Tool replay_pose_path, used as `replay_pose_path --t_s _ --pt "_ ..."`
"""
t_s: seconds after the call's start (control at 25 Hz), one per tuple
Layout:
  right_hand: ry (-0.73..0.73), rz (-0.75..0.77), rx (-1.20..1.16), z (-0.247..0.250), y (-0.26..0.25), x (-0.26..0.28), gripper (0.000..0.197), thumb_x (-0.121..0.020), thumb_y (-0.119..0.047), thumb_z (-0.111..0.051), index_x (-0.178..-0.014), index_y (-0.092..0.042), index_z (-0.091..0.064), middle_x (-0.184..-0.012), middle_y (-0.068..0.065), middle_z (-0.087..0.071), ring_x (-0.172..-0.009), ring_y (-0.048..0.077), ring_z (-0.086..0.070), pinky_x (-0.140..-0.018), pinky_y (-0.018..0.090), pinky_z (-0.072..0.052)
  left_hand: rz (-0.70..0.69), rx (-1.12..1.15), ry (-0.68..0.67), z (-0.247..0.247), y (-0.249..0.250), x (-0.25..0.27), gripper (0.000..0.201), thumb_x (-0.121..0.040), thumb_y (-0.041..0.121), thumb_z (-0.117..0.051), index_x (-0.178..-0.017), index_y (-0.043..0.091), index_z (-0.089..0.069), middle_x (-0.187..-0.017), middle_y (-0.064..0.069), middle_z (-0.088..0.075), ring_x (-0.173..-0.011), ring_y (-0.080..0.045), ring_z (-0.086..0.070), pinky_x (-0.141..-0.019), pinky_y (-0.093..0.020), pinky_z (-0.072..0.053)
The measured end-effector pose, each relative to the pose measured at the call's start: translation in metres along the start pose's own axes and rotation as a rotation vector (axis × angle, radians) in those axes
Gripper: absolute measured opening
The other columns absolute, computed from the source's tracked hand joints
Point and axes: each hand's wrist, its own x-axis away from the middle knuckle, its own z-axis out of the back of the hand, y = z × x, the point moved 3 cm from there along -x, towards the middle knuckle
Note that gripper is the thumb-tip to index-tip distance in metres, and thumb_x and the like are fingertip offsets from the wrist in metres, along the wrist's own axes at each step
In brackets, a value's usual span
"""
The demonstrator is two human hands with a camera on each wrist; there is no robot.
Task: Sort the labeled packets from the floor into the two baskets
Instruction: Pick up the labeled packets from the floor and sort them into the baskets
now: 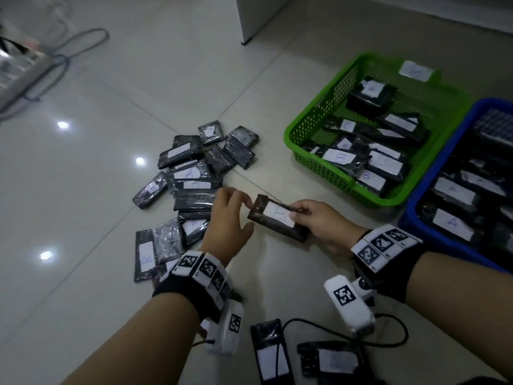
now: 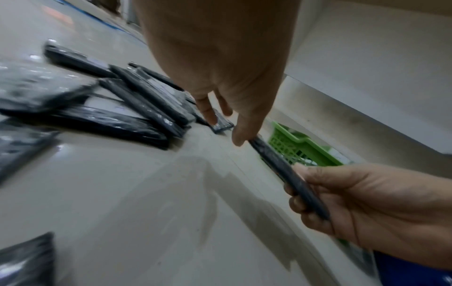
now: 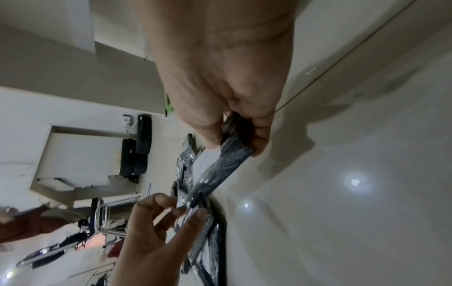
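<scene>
A black packet (image 1: 277, 218) with a white label faces up above the floor between my hands; its handwritten letter is unreadable. My right hand (image 1: 301, 222) grips its right end, thumb on top and fingers underneath. My left hand (image 1: 245, 213) is at the left end with loose fingers, only its fingertips touching the packet (image 2: 288, 176). A pile of labeled packets (image 1: 191, 173) lies on the floor to the left. The green basket (image 1: 313, 118) and the blue basket (image 1: 410, 223) stand at the right, each with several packets inside.
Two more packets (image 1: 270, 354) (image 1: 333, 359) and a black cable (image 1: 394, 329) lie near my forearms. A white cabinet (image 1: 258, 18) stands behind the green basket. A grey cable (image 1: 83, 43) loops at the far left beside a metallic object (image 1: 16, 68).
</scene>
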Motion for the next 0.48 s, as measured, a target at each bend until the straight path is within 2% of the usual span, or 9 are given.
replay_pose_path --t_s 0.04,0.08,0.16,0.24,0.28,0.36,0.4,0.48 --pt "0.041 0.014 0.043 -0.004 0.0 0.0 0.011 -0.091 -0.011 -0.059 -0.101 -0.015 -0.062 -0.101 0.011 -0.066 -0.086 0.018 -0.06 -0.073 0.025 -0.048 0.113 0.041 -0.077 0.005 -0.008 0.011 0.034 -0.072 0.012 -0.076 -0.095 0.019 -0.051 -0.108 0.003 -0.043 -0.088 -0.007 -0.05 -0.078 -0.021 -0.047" --pt "0.084 0.03 0.079 -0.009 -0.003 -0.003 0.012 -0.09 -0.011 -0.06 -0.102 -0.015 -0.062 -0.101 0.012 -0.066 -0.086 0.018 -0.06 -0.073 0.025 -0.048 0.17 0.082 -0.196 0.011 -0.016 0.018 0.035 -0.073 0.019 -0.078 -0.096 0.021 -0.052 -0.105 0.004 -0.046 -0.084 -0.001 -0.05 -0.073 -0.018 -0.046" --pt "0.114 0.035 0.083 -0.015 -0.001 -0.005 0.014 -0.09 -0.011 -0.06 -0.103 -0.014 -0.06 -0.099 0.011 -0.065 -0.081 0.017 -0.059 -0.068 0.025 -0.046 0.113 0.058 -0.523 0.012 -0.026 0.04 0.041 -0.066 0.03 -0.084 -0.098 0.024 -0.059 -0.106 0.006 -0.049 -0.087 0.001 -0.047 -0.074 -0.014 -0.043" --pt "0.128 0.049 0.052 -0.024 0.0 -0.008 0.014 -0.09 -0.01 -0.06 -0.104 -0.014 -0.059 -0.098 0.011 -0.064 -0.078 0.017 -0.059 -0.066 0.026 -0.046 -0.014 -0.1 -0.793 0.011 -0.04 0.066 0.064 -0.055 0.035 -0.088 -0.111 0.026 -0.057 -0.116 0.007 -0.042 -0.098 -0.005 -0.04 -0.085 -0.015 -0.039" --pt "0.137 0.063 0.06 -0.029 -0.002 -0.009 0.015 -0.09 -0.01 -0.061 -0.104 -0.014 -0.059 -0.099 0.012 -0.064 -0.08 0.018 -0.059 -0.069 0.028 -0.048 -0.054 -0.19 -0.864 0.009 -0.048 0.079 0.074 -0.052 0.035 -0.088 -0.117 0.027 -0.053 -0.121 0.007 -0.038 -0.104 -0.007 -0.036 -0.089 -0.018 -0.039" --pt "0.158 0.086 0.085 -0.035 -0.007 -0.006 0.015 -0.09 -0.01 -0.061 -0.104 -0.014 -0.059 -0.1 0.012 -0.065 -0.082 0.019 -0.06 -0.071 0.031 -0.049 -0.081 -0.319 -0.92 0.004 -0.058 0.096 0.077 -0.052 0.029 -0.088 -0.119 0.025 -0.049 -0.125 0.005 -0.036 -0.11 -0.014 -0.035 -0.091 -0.027 -0.041" --pt "0.167 0.096 0.083 -0.039 -0.012 -0.005 0.015 -0.09 -0.01 -0.06 -0.105 -0.014 -0.059 -0.098 0.01 -0.064 -0.08 0.017 -0.06 -0.068 0.029 -0.049 -0.064 -0.338 -0.93 0.004 -0.063 0.098 0.073 -0.053 0.026 -0.088 -0.115 0.023 -0.051 -0.123 0.003 -0.039 -0.11 -0.017 -0.038 -0.089 -0.03 -0.041" --pt "0.147 0.111 0.104 -0.046 -0.018 0.0 0.016 -0.09 -0.01 -0.06 -0.107 -0.013 -0.059 -0.097 0.009 -0.065 -0.077 0.014 -0.06 -0.062 0.025 -0.047 0.01 -0.263 -0.908 0.006 -0.068 0.093 0.058 -0.055 0.021 -0.088 -0.105 0.019 -0.06 -0.116 -0.002 -0.049 -0.105 -0.021 -0.049 -0.084 -0.028 -0.043"
